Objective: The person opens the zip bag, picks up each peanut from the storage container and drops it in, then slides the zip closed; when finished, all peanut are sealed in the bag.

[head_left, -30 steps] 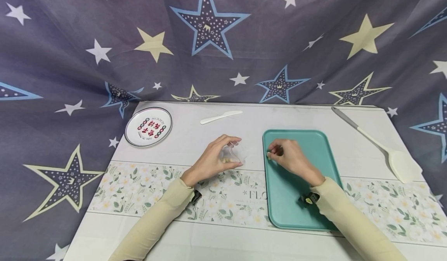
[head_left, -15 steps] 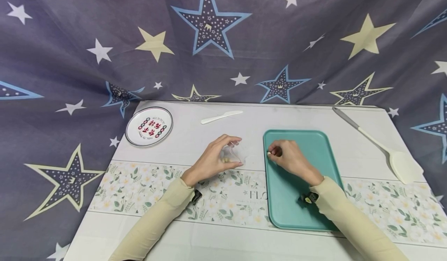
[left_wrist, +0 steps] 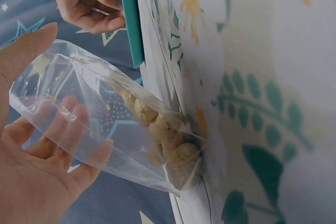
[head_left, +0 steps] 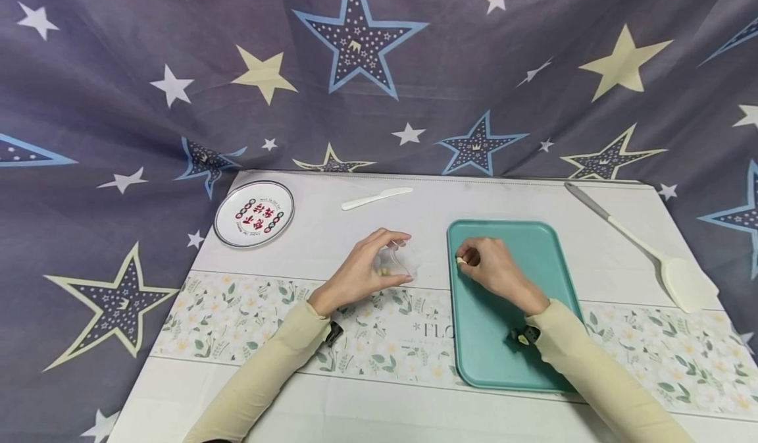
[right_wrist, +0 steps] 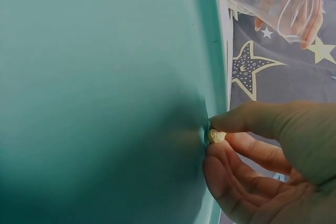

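Note:
In the head view my left hand (head_left: pixel 358 272) holds a clear zip-top plastic bag (left_wrist: pixel 84 103) upright on the table, thumb and fingers spread around its mouth. Several unshelled peanuts (left_wrist: pixel 181 156) lie at the bottom of the bag. To the right, my right hand (head_left: pixel 494 268) is over the left side of a teal tray (head_left: pixel 509 364). A single pale peanut (right_wrist: pixel 217 136) is pinched between its thumb and fingertips, close to the tray's rim. Part of this peanut is hidden by the fingers.
A white plate (head_left: pixel 237 229) with red lettering lies at the back left. Behind the bag is a white plastic knife (head_left: pixel 377 198). A cream spatula (head_left: pixel 681 278) with a grey handle end lies right of the tray. A star-patterned cloth (head_left: pixel 379 68) hangs behind the table.
The peanut has shifted slightly between my right fingertips and shows a little more. Both hands stay in about the same place, and the bag keeps its position.

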